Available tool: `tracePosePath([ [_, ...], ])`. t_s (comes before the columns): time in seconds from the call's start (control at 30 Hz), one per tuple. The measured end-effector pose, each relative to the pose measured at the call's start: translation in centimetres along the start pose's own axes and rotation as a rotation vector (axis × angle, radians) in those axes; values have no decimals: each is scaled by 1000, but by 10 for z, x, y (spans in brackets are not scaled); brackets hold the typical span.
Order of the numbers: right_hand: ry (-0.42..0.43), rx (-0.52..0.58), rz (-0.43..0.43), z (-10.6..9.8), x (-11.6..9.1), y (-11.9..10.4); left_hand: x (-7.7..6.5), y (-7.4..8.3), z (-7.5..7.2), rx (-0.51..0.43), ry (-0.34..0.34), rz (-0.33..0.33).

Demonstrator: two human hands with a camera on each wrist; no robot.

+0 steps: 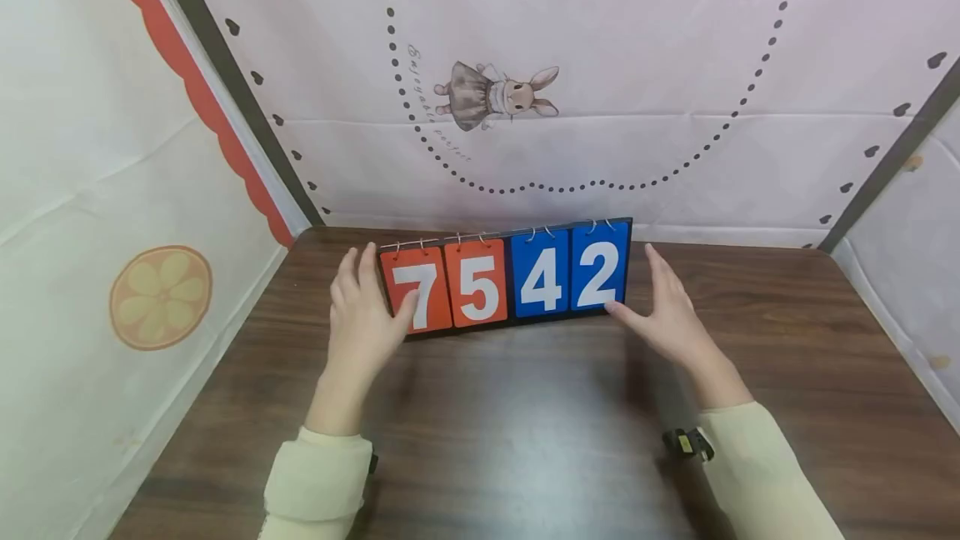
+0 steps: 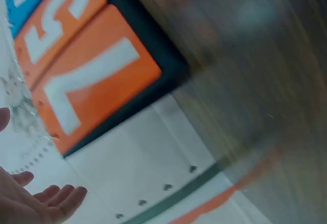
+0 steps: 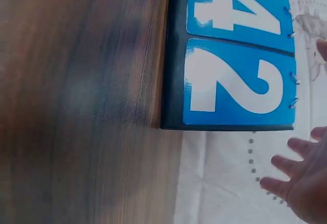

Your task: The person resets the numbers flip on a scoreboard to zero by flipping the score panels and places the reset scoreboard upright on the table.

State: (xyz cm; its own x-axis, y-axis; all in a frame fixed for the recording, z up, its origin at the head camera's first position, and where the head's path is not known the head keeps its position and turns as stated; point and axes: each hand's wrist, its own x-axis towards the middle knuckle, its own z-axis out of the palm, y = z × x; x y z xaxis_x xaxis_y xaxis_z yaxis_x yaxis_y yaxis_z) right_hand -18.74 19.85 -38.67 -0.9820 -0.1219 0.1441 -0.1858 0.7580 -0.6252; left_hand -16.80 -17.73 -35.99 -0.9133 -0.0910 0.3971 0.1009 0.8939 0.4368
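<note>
The step in hand appears to be handling the flip scoreboard (image 1: 510, 282), which stands on its long edge, face toward the person, at the far part of the desk (image 1: 517, 423), just in front of the back cloth (image 1: 637, 48). The left grip (image 1: 363, 319) is at the end with the red 7 card (image 2: 97, 76), and the right grip (image 1: 671, 307) is at the end with the blue 2 card (image 3: 237, 81). Both grips have fingers spread and thumbs well away from them, clamped on nothing; in each wrist view the visible fingers lie apart from the board. From the head view the thumbs overlap its lower corners, so a light thumb contact is hard to rule out, and the left wrist picture is blurred. Whether this is a taking-up or a setting-down cannot be told. If the board is to be held, the move would call for both grips to close evenly on its ends, clear of the metal rings (image 1: 543, 232) along the top. Nothing stands between the grips and the board; the cloth close behind probably leaves little room for fingers there. A left cloth (image 1: 67, 357) with a printed orange slice (image 1: 161, 297) flanks the desk, and a dark device (image 1: 688, 444) sits at the right cuff.
</note>
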Motion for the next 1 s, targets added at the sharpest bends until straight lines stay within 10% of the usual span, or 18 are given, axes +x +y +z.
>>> tracePosePath([
  [0.5, -25, 439, 167, 14, 27, 5, 8, -22, 9, -150, -165, -188],
  [1.0, -26, 514, 156, 16, 40, 13, 11, -22, 14, -219, -234, -258],
])
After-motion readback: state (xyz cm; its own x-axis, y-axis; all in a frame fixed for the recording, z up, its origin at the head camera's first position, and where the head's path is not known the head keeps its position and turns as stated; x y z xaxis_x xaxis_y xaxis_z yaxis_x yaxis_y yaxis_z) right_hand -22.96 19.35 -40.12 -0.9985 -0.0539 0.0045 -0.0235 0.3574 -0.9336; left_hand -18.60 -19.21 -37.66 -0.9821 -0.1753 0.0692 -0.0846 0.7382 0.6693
